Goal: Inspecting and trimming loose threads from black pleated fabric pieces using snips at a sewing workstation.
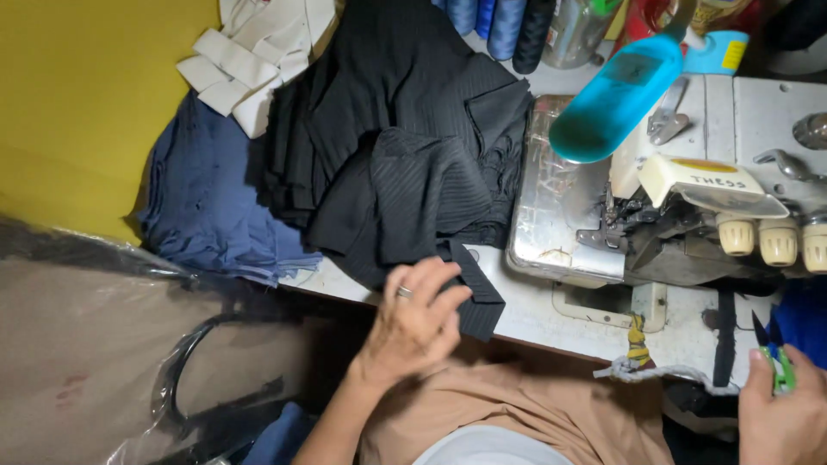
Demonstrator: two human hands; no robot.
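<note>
On white sewing table (525, 314), black ribbed fabric piece (469, 293) is being pinched by left hand (413, 323); at 4 o'clock, green-handled thread snips (780, 366) are being clasped by right hand (784, 418).

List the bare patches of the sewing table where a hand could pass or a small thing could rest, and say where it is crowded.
Bare: the white table strip between the black fabric pile and the sewing machine, along the front edge. Crowded: black pile, blue fabric stack and white pieces cover the left. The left hand grips a black piece; the right hand holds green snips.

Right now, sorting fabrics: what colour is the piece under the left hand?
Black, finely ribbed fabric piece, under the left hand; head view.
</note>
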